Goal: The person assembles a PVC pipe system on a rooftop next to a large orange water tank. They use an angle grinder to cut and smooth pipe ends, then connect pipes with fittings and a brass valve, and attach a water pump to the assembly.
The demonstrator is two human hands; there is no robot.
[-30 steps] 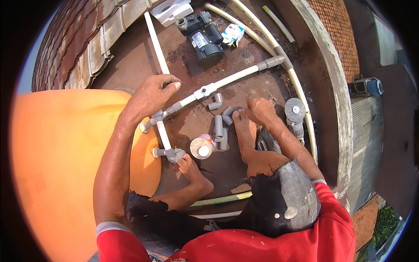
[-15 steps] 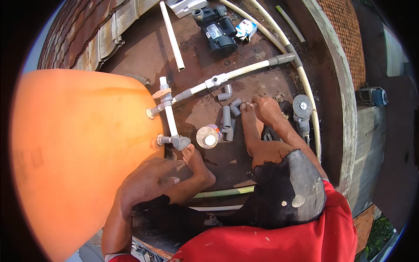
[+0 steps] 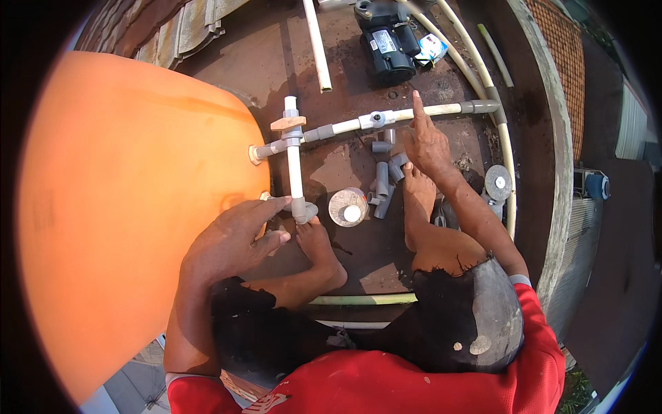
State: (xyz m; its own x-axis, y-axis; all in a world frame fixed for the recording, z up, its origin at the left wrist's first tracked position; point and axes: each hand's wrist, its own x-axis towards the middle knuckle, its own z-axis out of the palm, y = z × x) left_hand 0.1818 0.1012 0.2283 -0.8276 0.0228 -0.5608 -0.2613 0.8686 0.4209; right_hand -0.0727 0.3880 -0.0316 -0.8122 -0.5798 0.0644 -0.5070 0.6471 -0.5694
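Note:
My left hand (image 3: 238, 234) is open, thumb and fingers apart, beside the orange tank (image 3: 138, 207). Its fingertips come close to a grey elbow (image 3: 303, 211); whether they touch the pipework behind is unclear. From that elbow a white pipe (image 3: 295, 169) runs up to a valve with an orange-brown handle (image 3: 288, 123). My right hand (image 3: 429, 146) is raised with its index finger stretched out, holding nothing I can see. Its fingertip lies in line with a cream pipe (image 3: 441, 110), which carries a white fitting (image 3: 376, 120). Contact there cannot be told.
Loose grey pipe fittings (image 3: 382, 181) lie by my right foot, near a round tin with a white cap (image 3: 348, 207). A black pump (image 3: 387, 48) stands at the far side. An angle grinder (image 3: 498, 183) rests at right, beside a long curved pipe (image 3: 512, 179).
My right hand has risen from beside my right foot toward the cream pipe, index finger now extended. My left hand has moved up along the tank, its fingers spread. The whole view has shifted slightly.

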